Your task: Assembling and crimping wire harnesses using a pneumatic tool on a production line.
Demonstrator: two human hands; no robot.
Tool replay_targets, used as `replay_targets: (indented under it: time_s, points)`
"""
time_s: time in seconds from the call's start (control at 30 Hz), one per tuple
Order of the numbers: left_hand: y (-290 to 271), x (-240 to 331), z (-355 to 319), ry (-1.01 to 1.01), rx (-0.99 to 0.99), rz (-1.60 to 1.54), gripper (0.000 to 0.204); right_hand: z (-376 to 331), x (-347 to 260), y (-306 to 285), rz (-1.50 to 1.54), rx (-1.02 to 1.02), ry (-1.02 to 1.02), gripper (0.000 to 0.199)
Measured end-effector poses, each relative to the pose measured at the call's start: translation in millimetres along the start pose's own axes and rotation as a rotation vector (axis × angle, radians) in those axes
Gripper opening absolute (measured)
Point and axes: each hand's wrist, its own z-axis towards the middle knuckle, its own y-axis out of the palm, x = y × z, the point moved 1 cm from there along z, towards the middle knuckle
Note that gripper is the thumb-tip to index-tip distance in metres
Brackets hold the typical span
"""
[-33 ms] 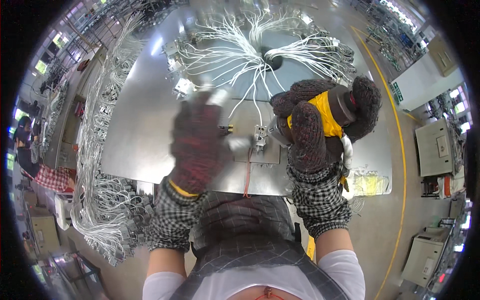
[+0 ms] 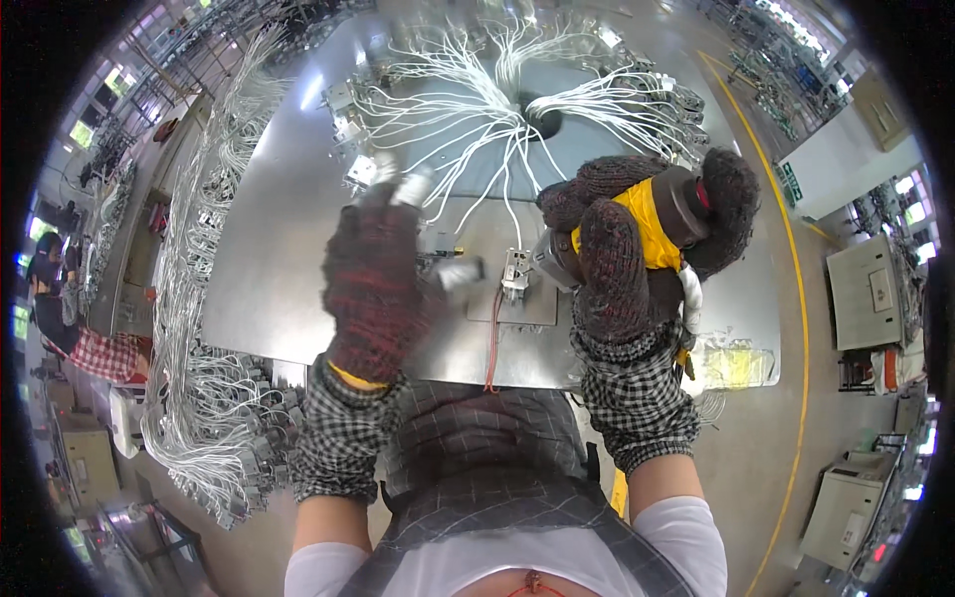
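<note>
Glove (image 2: 370,310) on spread left hand (image 2: 376,281) over the metal counter (image 2: 269,269), near a small grey block (image 2: 438,242). Then a metal fitting (image 2: 515,273) with reddish wires (image 2: 492,343) on that counter, just beside the yellow-and-black tool (image 2: 647,227) gripped in right hand (image 2: 612,269).

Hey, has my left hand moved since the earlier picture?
Yes: your left hand has shifted slightly left, away from the small metal piece near the tabletop's middle.
</note>
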Motion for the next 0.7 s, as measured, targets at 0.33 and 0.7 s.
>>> replay_targets:
  time_s: [0.33,0.7]
  points:
    - [23,-18,-13,-0.476,-0.2,-1.217,0.057,3,-1,3,0.203,0.071,0.032,0.069]
    - [32,21,12,-0.256,-0.465,-0.879,0.062,25,-6,-16,0.27,0.32,0.022,0.068]
